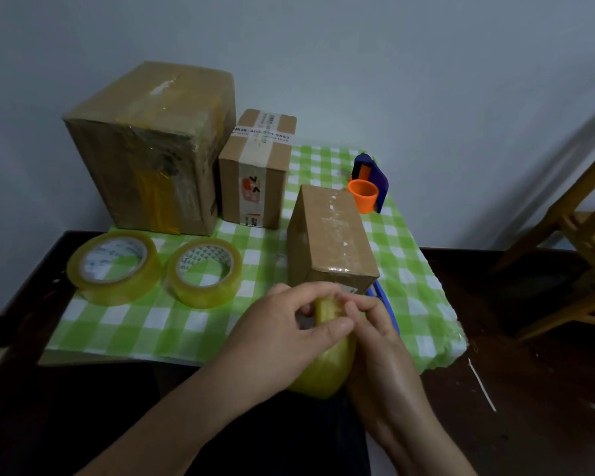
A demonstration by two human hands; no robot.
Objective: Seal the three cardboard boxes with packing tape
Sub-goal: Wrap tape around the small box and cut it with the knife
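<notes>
Left hand point(282, 333): curled round the roll of tape point(327, 369), thumb over its top, holding it on edge at the table's near side.
Right hand point(375, 324): fingertips pinch the roll's outer face, probably hunting for the loose end.
Step in hand: steady the roll with the left hand, scrape a nail across the full width, and peel squarely so the strip does not split.
Small box point(334, 235): just beyond the hands on the checked cloth point(152, 321), with shiny tape along its top.
Left spare roll point(112, 267), right spare roll point(205, 273): flat on the cloth.
Dispenser point(368, 183): behind the small box.
Middle box point(255, 173), big box point(148, 149): side by side at the wall, both with tape on them.
Hard to tell: the tape end is under the fingers; a blue strip point(387, 305) by the small box is mostly hidden; it is unclear whether any seam is fully sealed.
</notes>
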